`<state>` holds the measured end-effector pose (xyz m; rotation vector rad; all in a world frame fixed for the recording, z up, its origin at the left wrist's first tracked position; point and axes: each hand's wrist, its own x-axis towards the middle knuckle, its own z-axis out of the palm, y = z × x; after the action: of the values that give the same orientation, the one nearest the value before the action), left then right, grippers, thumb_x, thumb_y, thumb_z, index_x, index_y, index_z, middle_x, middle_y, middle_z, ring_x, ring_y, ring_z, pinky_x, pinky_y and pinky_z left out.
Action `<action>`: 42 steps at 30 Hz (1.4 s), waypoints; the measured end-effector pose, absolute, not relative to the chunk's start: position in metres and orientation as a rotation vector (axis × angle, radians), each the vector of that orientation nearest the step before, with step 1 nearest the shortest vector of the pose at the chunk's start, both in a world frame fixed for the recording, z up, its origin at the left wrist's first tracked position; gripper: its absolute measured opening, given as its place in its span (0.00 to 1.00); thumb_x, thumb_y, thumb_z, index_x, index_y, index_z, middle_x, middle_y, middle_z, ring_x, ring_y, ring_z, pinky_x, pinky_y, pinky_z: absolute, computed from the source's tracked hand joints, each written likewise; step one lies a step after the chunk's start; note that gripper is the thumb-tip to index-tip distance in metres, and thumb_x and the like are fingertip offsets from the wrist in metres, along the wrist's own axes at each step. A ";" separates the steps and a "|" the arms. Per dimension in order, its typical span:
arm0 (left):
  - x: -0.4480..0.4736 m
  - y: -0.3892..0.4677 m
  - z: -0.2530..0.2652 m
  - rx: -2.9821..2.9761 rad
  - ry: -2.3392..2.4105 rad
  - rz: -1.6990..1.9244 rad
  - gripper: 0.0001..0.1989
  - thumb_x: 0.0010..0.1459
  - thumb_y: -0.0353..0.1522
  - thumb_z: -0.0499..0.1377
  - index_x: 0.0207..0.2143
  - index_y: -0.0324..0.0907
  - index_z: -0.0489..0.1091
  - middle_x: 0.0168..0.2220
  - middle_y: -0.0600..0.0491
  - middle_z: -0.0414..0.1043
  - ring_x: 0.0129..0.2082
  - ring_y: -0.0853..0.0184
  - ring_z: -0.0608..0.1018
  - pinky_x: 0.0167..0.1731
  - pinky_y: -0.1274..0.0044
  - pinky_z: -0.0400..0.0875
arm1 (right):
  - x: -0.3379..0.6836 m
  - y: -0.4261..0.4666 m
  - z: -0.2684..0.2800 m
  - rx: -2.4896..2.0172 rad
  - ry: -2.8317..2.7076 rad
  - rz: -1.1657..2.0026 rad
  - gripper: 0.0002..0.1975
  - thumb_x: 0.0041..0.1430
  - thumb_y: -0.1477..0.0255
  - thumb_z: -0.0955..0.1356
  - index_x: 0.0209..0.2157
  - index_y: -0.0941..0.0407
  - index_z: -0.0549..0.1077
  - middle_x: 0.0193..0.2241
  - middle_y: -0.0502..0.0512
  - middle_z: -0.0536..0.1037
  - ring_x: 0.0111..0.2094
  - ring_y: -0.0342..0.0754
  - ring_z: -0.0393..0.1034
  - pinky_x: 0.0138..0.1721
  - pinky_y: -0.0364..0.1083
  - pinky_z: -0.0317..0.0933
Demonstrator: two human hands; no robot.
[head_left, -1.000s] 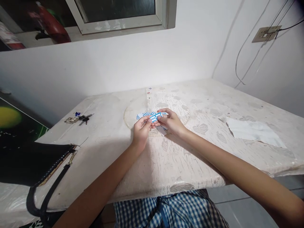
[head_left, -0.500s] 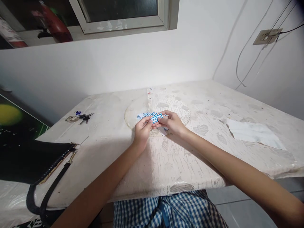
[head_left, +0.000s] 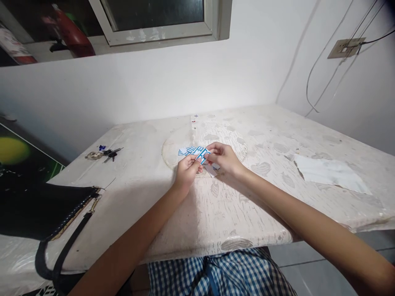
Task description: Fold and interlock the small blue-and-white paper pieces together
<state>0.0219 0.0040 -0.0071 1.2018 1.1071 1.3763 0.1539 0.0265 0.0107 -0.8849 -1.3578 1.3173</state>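
Between my two hands is a small white paper piece (head_left: 203,154) with blue printed outlines, held tilted. My left hand (head_left: 187,169) pinches its lower left end between thumb and fingers. On its upper right side, my right hand (head_left: 224,158) grips it with thumb and fingertips. Behind and below, more blue-and-white paper pieces (head_left: 185,151) lie in a loose pile on the table, partly hidden by my hands. One white strip (head_left: 211,170) pokes out under my right hand.
A worn, patterned cloth covers the table (head_left: 240,205). Keys (head_left: 111,153) and a black bag (head_left: 46,209) with a strap lie on the left. A torn white paper (head_left: 331,173) rests on the right. Beyond are a wall socket (head_left: 346,48) with wires and a window (head_left: 154,20).
The paper piece in my hands has turned to a steeper slant. My hands have shifted only slightly; the pile and other objects stay where they were.
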 end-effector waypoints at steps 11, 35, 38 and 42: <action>0.023 -0.001 0.006 1.113 1.125 1.205 0.03 0.54 0.29 0.51 0.28 0.39 0.61 0.19 0.51 0.70 0.18 0.70 0.72 0.21 0.78 0.67 | 0.170 0.042 0.006 -0.944 -1.605 0.930 0.14 0.49 0.73 0.65 0.40 0.57 0.70 0.26 0.50 0.70 0.23 0.40 0.62 0.26 0.42 0.58; 0.014 0.004 0.006 1.200 1.251 1.058 0.03 0.58 0.26 0.49 0.31 0.40 0.54 0.17 0.56 0.67 0.12 0.74 0.67 0.13 0.83 0.59 | 0.179 0.029 0.017 -1.028 -2.164 0.233 0.14 0.56 0.80 0.57 0.39 0.57 0.70 0.34 0.55 0.73 0.32 0.45 0.65 0.30 0.43 0.53; 0.014 0.004 -0.001 1.277 1.182 0.953 0.04 0.59 0.29 0.49 0.33 0.41 0.53 0.18 0.56 0.67 0.12 0.73 0.68 0.12 0.82 0.60 | 0.178 0.029 0.019 -0.907 -2.053 0.514 0.14 0.57 0.77 0.57 0.41 0.59 0.70 0.31 0.54 0.72 0.27 0.42 0.64 0.29 0.43 0.55; 0.014 0.000 -0.003 1.345 1.057 0.849 0.07 0.59 0.32 0.50 0.38 0.40 0.54 0.22 0.53 0.70 0.16 0.70 0.72 0.15 0.80 0.64 | 0.178 0.032 0.017 -0.902 -2.060 0.603 0.13 0.56 0.77 0.59 0.41 0.60 0.69 0.29 0.53 0.71 0.24 0.40 0.62 0.28 0.43 0.56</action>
<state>0.0141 0.0004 -0.0033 1.3454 1.0569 0.8490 0.1775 0.0321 0.0174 -0.9020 -2.0601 0.6029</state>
